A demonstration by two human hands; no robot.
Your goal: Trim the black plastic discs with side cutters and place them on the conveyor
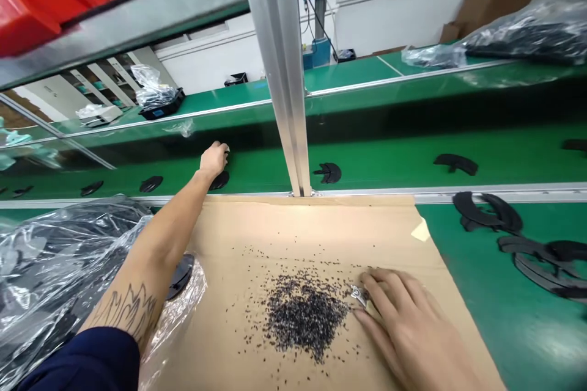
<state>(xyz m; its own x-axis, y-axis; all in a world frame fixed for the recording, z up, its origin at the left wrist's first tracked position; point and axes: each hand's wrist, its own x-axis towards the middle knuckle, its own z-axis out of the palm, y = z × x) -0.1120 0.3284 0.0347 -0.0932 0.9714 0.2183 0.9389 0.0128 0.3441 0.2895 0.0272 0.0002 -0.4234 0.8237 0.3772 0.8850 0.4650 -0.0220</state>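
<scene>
As left fingers (221, 149) curl above a black piece (219, 181), right fingers (380, 293) rest spread beside a silver scrap (360, 295).

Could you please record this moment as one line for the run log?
left hand at black part on belt | right hand by metal tab | black granules on cardboard

A curved black moulded piece (219, 181) lies at the near edge of the green belt (380, 174); a small crumpled silver scrap (359, 295) sits against the right side of a heap of black granules (305, 316) on the cardboard sheet (293, 226)
</scene>
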